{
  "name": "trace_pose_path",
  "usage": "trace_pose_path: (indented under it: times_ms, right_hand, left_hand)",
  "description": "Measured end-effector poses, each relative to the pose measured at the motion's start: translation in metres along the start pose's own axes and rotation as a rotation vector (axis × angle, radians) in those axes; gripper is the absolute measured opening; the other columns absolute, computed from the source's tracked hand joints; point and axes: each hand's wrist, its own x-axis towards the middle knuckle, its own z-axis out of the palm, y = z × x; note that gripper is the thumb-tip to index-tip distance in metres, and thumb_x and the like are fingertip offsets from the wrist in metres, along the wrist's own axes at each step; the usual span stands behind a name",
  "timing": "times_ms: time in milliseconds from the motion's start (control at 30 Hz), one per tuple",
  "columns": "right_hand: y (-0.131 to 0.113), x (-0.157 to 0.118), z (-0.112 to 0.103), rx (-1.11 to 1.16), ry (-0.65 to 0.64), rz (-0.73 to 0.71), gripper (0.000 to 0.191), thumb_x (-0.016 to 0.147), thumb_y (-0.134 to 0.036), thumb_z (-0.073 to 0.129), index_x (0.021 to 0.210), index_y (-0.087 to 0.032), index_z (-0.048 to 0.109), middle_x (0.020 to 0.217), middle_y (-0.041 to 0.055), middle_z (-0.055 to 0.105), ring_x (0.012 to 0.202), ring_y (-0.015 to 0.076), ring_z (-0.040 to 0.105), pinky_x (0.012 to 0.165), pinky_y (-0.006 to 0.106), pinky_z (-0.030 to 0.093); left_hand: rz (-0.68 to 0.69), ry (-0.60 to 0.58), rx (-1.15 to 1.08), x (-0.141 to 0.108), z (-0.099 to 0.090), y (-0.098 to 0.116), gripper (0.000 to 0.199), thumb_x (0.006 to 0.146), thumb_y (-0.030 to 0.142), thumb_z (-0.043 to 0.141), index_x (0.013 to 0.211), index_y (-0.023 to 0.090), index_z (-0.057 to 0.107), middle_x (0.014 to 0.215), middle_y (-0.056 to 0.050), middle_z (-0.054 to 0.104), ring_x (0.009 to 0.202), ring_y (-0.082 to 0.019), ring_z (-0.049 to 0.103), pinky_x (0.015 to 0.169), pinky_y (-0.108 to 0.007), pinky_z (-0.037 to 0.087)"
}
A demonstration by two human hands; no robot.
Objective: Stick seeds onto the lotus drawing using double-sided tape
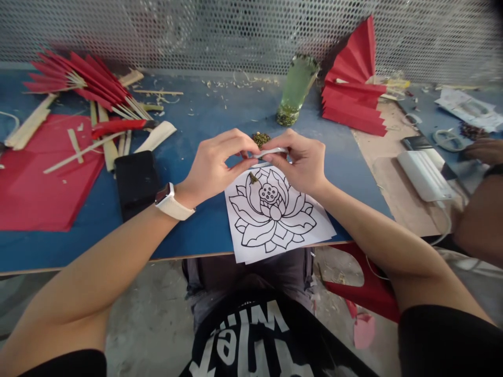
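Between my fingertips is a small white item [275, 151], seen nearly edge-on, too small to name for certain. My left hand [222, 162] is closed in a pinch at its left end, and my right hand [301, 159] grips its right part. Under them lies a white paper [251, 238] with a black-outlined lotus drawing, on top of at least one more sheet. A small dark greenish clump [253, 178] rests on the drawing's upper left. Just behind my fingers, a little pile of green-brown bits [260, 139] sits on the blue table [188, 235].
Behind stands a glass of greenish liquid [297, 86]. Red folded paper fans [353, 99], red sheets [43, 183], wood strips [29, 125], red-handled pliers [121, 127], a black phone [137, 183] and a white power bank [425, 175] lie around. Another person's arm [485, 209] is at right.
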Motion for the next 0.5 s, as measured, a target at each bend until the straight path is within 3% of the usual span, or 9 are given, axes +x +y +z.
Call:
trace_pose_path:
  times_ms: [300, 400, 500]
  right_hand:
    - [0.001, 0.003, -0.003, -0.063, -0.036, -0.046, 0.024, 0.12, -0.025, 0.088, 0.136, -0.04, 0.096, 0.115, -0.0042, 0.093, 0.1, 0.0189, 0.084, 0.081, 0.036, 0.066]
    - [0.005, 0.001, -0.003, -0.043, -0.031, -0.039, 0.024, 0.121, -0.024, 0.087, 0.136, -0.04, 0.096, 0.118, -0.0042, 0.094, 0.1, 0.0179, 0.085, 0.082, 0.035, 0.067]
    - [0.01, -0.001, 0.0, 0.013, -0.001, -0.034, 0.028, 0.12, -0.025, 0.09, 0.144, -0.039, 0.093, 0.123, -0.0037, 0.095, 0.102, 0.0174, 0.088, 0.08, 0.032, 0.068]
  left_hand:
    - [0.016, -0.054, -0.009, -0.003, 0.003, -0.005, 0.014, 0.132, 0.027, 0.073, 0.118, 0.028, 0.072, 0.12, -0.004, 0.086, 0.102, -0.022, 0.086, 0.095, -0.04, 0.072]
    - [-0.024, -0.049, -0.006, -0.004, 0.004, -0.005, 0.004, 0.131, 0.03, 0.075, 0.127, 0.029, 0.076, 0.12, -0.005, 0.087, 0.102, -0.022, 0.087, 0.094, -0.04, 0.074]
    - [-0.035, -0.042, 0.029, -0.004, 0.002, -0.004, 0.011, 0.133, 0.038, 0.074, 0.137, 0.032, 0.082, 0.131, -0.006, 0.09, 0.103, -0.023, 0.088, 0.095, -0.044, 0.076]
